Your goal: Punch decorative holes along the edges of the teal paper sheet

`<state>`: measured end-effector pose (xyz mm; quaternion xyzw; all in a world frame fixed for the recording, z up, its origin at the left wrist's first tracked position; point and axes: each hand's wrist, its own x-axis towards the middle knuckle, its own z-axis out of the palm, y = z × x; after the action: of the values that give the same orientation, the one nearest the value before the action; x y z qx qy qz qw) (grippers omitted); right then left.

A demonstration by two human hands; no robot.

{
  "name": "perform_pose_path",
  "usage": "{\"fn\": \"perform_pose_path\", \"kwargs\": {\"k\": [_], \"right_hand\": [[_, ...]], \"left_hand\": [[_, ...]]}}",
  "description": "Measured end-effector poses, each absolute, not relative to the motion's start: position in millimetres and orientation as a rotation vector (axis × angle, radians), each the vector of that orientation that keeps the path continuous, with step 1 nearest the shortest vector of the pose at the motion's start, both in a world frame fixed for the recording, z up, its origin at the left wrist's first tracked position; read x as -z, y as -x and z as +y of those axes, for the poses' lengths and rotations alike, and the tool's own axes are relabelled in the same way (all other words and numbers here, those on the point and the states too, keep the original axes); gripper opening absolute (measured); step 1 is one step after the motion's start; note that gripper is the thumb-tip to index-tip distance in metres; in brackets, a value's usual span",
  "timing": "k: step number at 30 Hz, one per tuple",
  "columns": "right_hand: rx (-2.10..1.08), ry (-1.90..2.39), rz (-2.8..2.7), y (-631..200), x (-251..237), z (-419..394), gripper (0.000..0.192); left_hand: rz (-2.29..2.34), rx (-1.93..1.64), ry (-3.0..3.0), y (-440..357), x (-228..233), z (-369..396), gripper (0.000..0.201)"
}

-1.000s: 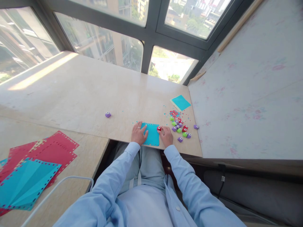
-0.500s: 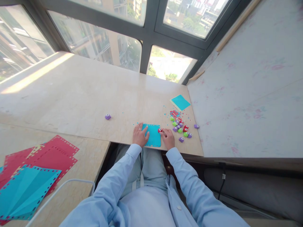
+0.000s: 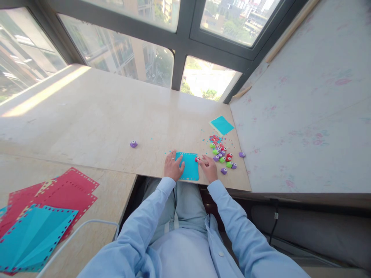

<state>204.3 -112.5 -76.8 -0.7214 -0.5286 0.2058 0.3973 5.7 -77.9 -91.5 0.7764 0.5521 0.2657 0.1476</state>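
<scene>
A blue sheet of paper (image 3: 189, 166) with punched holes along its edges lies at the front edge of the tabletop. My left hand (image 3: 173, 166) rests flat on its left side, fingers stretched out. At the sheet's right edge sits a small red craft hole punch (image 3: 197, 159) with a white eye-like spot. My right hand (image 3: 208, 168) is beside it, thumb and fingers curled together at the punch's right side; the exact contact is too small to see clearly. More punches (image 3: 222, 159) in green, purple and red are clustered right of this hand.
Red and blue paper bits (image 3: 216, 140) lie behind the punches, near a stack of blue square paper (image 3: 222, 125). A lone purple punch (image 3: 133, 144) sits to the left. Punched red sheets (image 3: 69, 189) and a folded blue sheet (image 3: 37, 235) lie on the left table.
My right hand has shifted slightly right, its fingers drawn back a little from the red punch. The left hand stays on the blue sheet. The whole view has shifted slightly.
</scene>
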Motion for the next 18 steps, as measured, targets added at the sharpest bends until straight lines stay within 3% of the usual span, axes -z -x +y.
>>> {"fn": "perform_pose_path", "kwargs": {"k": [9,18], "right_hand": [[-1.201,1.931,-1.161,-221,37,-87,0.034],[-1.407,2.138,-1.243,-221,37,-65,0.035]], "left_hand": [[1.601,-0.778,-2.222,-6,93,-78,0.037],[1.595,-0.798,-2.217,-6,94,-77,0.036]]}}
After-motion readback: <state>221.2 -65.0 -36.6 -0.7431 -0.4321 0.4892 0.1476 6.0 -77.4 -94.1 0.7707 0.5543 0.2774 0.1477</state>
